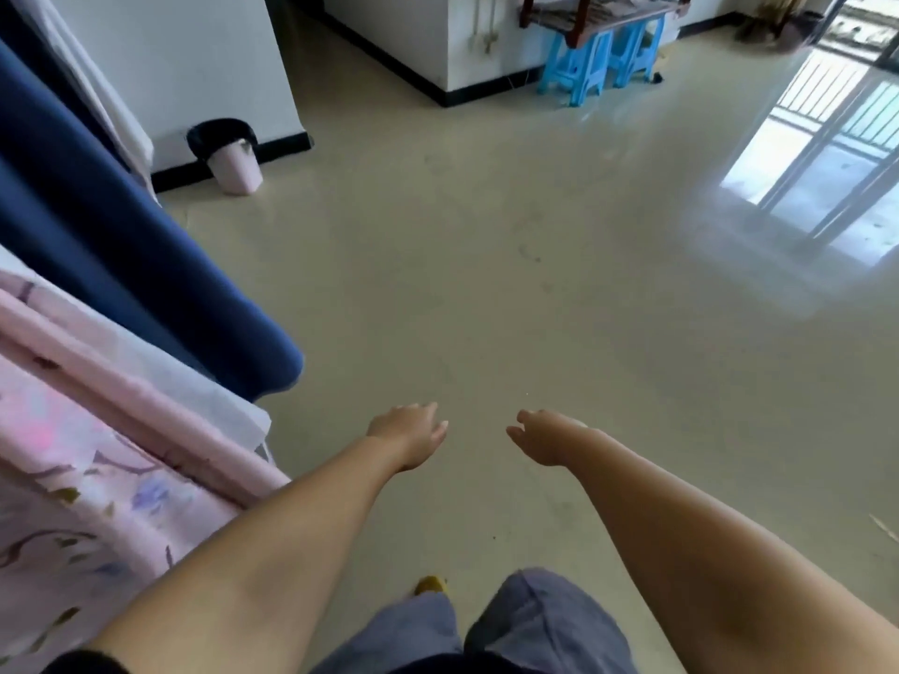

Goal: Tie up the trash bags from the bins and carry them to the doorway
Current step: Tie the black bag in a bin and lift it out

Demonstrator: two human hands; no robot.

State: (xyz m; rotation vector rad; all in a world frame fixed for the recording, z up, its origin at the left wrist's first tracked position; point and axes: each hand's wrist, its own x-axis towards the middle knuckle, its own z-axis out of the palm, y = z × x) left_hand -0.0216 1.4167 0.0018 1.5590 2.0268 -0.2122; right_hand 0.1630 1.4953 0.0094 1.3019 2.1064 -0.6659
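Your left hand (411,435) and right hand (540,437) reach forward with fingers relaxed, holding nothing, well short of the pink bin (236,170) with its black bag (216,133).

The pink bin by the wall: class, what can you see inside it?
A black trash bag lines the pink bin, folded over its rim. The bag's dark opening hides any contents. Both hands, left hand and right hand, are far away.

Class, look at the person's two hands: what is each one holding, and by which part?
Nothing is held. The left hand and right hand are both empty, fingers relaxed, out over the bare beige floor.
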